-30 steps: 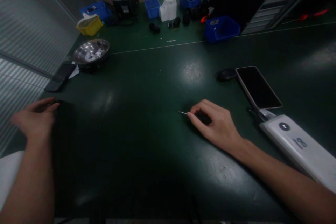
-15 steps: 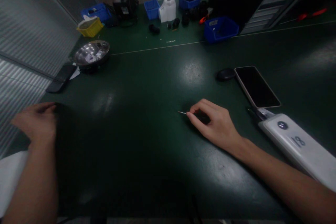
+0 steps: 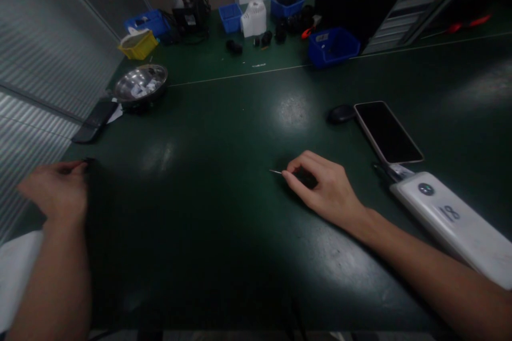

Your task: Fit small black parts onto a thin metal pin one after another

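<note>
My right hand (image 3: 320, 184) rests over the green table (image 3: 192, 213), thumb and forefinger pinched on a thin, pale, needle-like piece (image 3: 275, 171). The tip of that piece points left, and the rest is hidden in the fingers. At the far left edge, my left hand (image 3: 58, 186) is closed in a pinch on a small dark piece (image 3: 89, 160), too dim to name. A dark flat phone-like slab (image 3: 95, 122) lies beyond my left hand. Right of my right hand are a black pen-like object (image 3: 386, 172) and a white case marked 18 (image 3: 460, 218).
A phone (image 3: 388, 132) and a black mouse (image 3: 341, 114) lie at the right. Toward the back left stands a metal bowl (image 3: 120, 95) with white scraps. Blue bins (image 3: 332, 56), a yellow bin (image 3: 140, 49) and a white housing (image 3: 254, 20) line the back.
The dark piece at my left fingertips shows more clearly now, and that hand has shifted slightly. My right hand keeps its pinch on the needle-like piece. The view has moved a little.
</note>
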`<state>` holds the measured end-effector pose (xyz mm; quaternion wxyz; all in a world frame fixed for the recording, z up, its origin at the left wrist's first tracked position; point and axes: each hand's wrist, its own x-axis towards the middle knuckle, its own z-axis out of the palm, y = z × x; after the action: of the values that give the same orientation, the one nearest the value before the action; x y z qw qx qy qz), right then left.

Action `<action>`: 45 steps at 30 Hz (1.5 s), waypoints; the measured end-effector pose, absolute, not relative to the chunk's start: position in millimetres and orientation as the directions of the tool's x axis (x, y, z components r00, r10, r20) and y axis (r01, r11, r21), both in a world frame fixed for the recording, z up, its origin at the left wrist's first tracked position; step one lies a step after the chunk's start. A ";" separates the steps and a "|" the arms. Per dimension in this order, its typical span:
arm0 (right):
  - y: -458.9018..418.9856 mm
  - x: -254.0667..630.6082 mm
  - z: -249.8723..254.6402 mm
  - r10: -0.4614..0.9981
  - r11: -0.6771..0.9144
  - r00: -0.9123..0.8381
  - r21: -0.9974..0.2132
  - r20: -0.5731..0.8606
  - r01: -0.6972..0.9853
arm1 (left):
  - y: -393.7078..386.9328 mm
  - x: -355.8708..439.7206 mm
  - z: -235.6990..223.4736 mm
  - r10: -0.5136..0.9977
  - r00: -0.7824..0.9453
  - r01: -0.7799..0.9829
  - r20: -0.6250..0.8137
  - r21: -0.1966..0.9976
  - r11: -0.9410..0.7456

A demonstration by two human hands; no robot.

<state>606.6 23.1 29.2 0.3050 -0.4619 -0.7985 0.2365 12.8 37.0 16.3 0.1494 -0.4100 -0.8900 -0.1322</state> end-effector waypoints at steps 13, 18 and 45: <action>22.8 606.5 30.3 0.892 0.438 -0.391 -0.650 0.228 0.620 | 41.7 69.0 26.5 0.688 -0.567 0.824 0.454 0.289 0.488; 24.1 606.8 31.2 0.885 0.448 -0.403 -0.658 0.232 0.605 | 43.9 211.0 45.8 0.886 -0.071 0.888 0.457 0.434 -0.153; 19.8 603.5 30.7 0.851 0.496 -0.498 -0.563 0.165 0.661 | 33.3 355.9 19.5 0.782 0.558 0.459 0.276 0.683 -0.568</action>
<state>603.5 19.8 30.7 0.2167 -0.4518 -0.8371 0.2194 355.9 33.3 19.5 -0.2798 -0.8372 -0.3708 -0.2887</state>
